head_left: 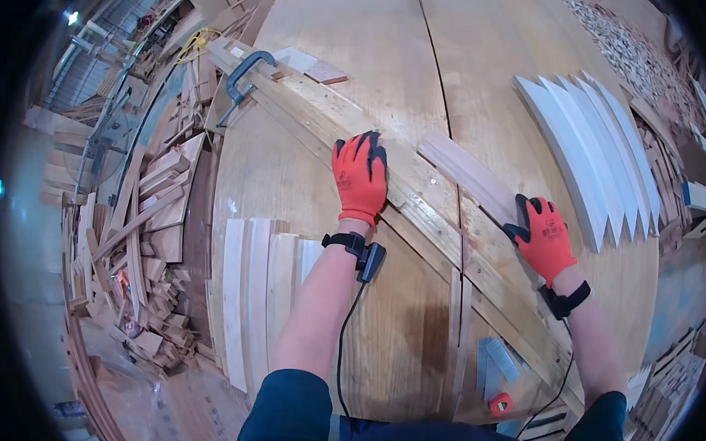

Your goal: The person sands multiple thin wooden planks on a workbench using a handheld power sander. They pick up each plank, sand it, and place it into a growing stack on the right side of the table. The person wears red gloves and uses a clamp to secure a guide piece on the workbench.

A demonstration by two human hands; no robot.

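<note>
My left hand (360,176), in a red and black work glove, rests palm down on a long wooden beam (425,196) that runs diagonally across the table. Its fingers lie over the wood and hold nothing that I can see. A pale wooden strip (469,177) lies along the beam's far side. My right hand (543,235), gloved the same way, grips the strip's near right end between thumb and fingers. A dark C-clamp (239,78) sits on the beam's far left end.
Pointed white-faced boards (592,152) lie at the right of the plywood table (377,24). Several wooden strips (259,287) stand side by side at the left. Bundled metal fasteners (495,361) and a red tape measure (500,403) lie near the front edge. Offcuts (157,291) are heaped beyond the left edge.
</note>
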